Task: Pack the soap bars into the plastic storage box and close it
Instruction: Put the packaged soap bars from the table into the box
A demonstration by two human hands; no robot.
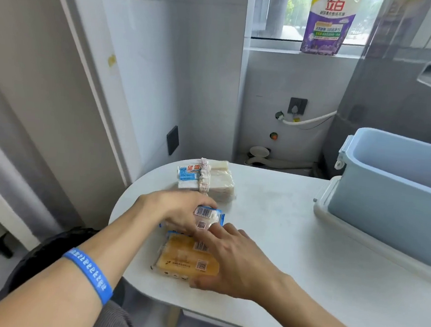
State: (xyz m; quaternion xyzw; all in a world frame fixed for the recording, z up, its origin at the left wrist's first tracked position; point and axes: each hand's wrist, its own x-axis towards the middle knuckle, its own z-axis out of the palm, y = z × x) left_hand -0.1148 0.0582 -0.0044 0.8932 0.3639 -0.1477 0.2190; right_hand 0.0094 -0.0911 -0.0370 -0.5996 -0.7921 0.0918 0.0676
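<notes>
On the white table's left end my left hand point(179, 209) grips a blue-and-white wrapped soap bar point(208, 216) from above. Just in front of it lies an orange soap bar point(186, 261) in clear wrap, and my right hand point(237, 264) closes around its right side, fingers over the top and thumb at the near edge. A stack of white wrapped soap bars point(205, 178) lies further back on the table. The light blue plastic storage box point(393, 205) stands open at the right, with its white lid point(321, 206) lying under or beside it.
The white table point(294, 238) has a rounded left end and near edge. A purple detergent pouch point(325, 21) stands on the window sill. A grey washing machine point(403, 88) is behind the box. A hose and wall sockets are on the back wall.
</notes>
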